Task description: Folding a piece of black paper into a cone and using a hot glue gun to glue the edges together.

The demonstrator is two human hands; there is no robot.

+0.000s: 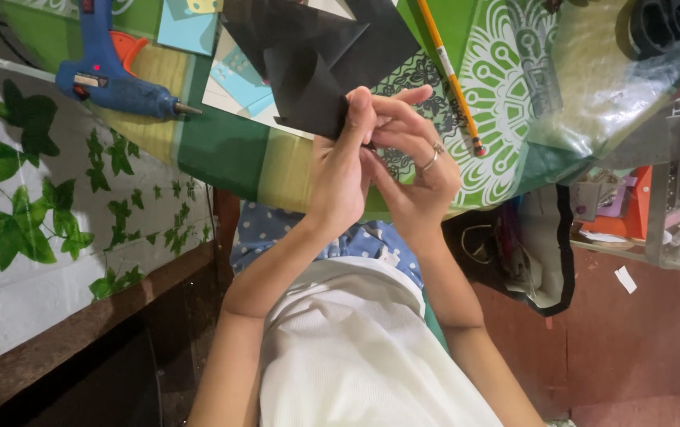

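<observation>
Left hand: my left hand [340, 170] pinches the near corner of a folded sheet of black paper [316, 55], thumb and fingers pressed flat on its edge.
Right hand: my right hand [419, 170], with a ring on one finger, meets the left at that same corner and grips it with its fingertips.
Black paper: it is held just above the near edge of the table, over the green patterned plastic tablecloth [506, 95].
Nearby: a blue hot-glue gun [110, 75] lies well to the left; a yellow pencil [450, 75] lies just right of the paper; light blue card pieces [241, 83] sit partly under it.
</observation>
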